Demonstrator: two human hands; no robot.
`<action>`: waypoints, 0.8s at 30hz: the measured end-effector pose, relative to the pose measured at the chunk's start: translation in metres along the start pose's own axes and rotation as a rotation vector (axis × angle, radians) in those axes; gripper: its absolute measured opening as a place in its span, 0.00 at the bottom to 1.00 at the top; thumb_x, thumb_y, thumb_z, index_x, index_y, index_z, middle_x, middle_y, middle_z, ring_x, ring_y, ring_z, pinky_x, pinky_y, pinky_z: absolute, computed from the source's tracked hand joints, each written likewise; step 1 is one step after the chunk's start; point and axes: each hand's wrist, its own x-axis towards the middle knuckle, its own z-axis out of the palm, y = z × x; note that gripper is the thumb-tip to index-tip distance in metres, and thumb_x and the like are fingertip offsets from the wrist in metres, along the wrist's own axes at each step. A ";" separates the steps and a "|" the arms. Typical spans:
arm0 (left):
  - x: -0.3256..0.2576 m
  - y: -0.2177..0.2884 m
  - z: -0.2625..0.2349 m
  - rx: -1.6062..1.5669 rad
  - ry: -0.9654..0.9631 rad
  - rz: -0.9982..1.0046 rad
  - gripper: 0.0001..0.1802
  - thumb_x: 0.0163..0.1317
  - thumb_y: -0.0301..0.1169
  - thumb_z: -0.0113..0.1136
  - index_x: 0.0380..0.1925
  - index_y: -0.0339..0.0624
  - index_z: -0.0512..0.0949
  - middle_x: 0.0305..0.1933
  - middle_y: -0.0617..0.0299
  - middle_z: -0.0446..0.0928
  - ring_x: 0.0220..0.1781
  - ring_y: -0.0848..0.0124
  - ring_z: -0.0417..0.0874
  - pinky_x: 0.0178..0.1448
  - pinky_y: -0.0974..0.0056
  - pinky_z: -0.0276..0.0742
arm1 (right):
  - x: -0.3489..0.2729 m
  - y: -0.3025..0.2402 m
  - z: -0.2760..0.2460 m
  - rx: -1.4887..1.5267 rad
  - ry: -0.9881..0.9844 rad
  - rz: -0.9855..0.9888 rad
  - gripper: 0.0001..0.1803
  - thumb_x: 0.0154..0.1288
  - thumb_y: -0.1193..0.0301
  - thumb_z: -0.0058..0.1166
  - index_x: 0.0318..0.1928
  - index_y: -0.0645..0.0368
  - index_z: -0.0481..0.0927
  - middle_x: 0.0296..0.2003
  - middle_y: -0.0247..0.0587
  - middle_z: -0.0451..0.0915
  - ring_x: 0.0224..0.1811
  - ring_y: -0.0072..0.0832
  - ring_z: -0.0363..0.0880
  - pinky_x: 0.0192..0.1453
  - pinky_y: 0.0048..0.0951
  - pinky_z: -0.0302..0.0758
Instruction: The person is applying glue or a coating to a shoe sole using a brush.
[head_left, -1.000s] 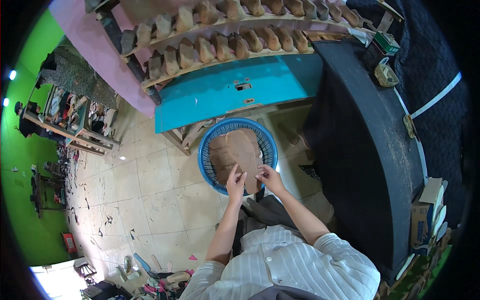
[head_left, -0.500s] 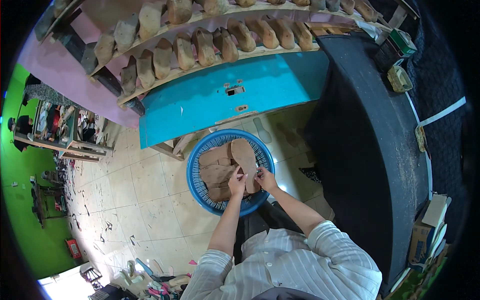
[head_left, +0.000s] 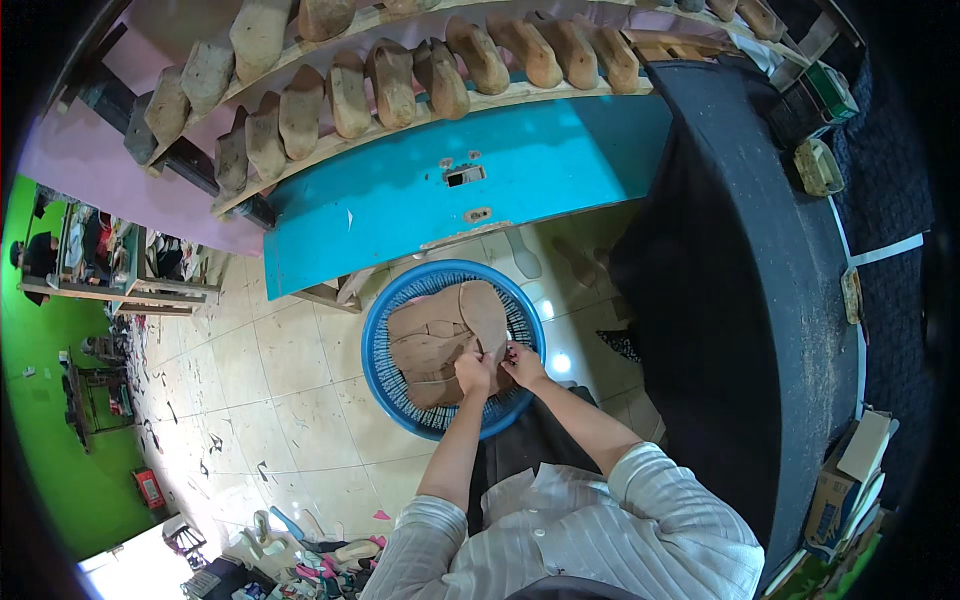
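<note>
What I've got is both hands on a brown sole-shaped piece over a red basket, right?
Not quite: the head view shows the basket is blue. Otherwise right: left hand and right hand are on the brown sole-shaped piece over it.

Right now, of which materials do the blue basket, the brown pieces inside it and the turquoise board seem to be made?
Blue basket: probably plastic, smooth; regular slotted wall.
Brown pieces: perhaps leather or fibreboard, matte; flat, cut outlines, no shine.
Turquoise board: likely painted wood; brown shows along its worn near edge.
</note>
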 end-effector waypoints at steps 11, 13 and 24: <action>-0.016 0.001 -0.017 -0.086 0.094 0.062 0.21 0.49 0.31 0.65 0.45 0.42 0.75 0.25 0.52 0.79 0.29 0.60 0.81 0.36 0.58 0.76 | -0.024 -0.016 -0.020 0.088 0.132 -0.181 0.22 0.53 0.72 0.59 0.50 0.62 0.71 0.43 0.54 0.74 0.42 0.47 0.76 0.46 0.37 0.75; -0.031 0.005 -0.026 -0.187 0.245 0.149 0.14 0.55 0.32 0.60 0.41 0.40 0.77 0.26 0.51 0.79 0.28 0.61 0.81 0.35 0.59 0.75 | -0.037 -0.021 -0.026 0.167 0.226 -0.242 0.16 0.54 0.75 0.59 0.45 0.62 0.74 0.37 0.49 0.75 0.36 0.38 0.79 0.44 0.30 0.78; -0.128 0.047 -0.109 -0.398 0.241 0.351 0.09 0.63 0.30 0.53 0.35 0.37 0.79 0.25 0.55 0.80 0.27 0.72 0.81 0.32 0.68 0.74 | -0.170 -0.099 -0.086 0.085 0.519 -0.623 0.04 0.54 0.77 0.58 0.32 0.62 0.77 0.29 0.41 0.77 0.32 0.32 0.77 0.36 0.28 0.74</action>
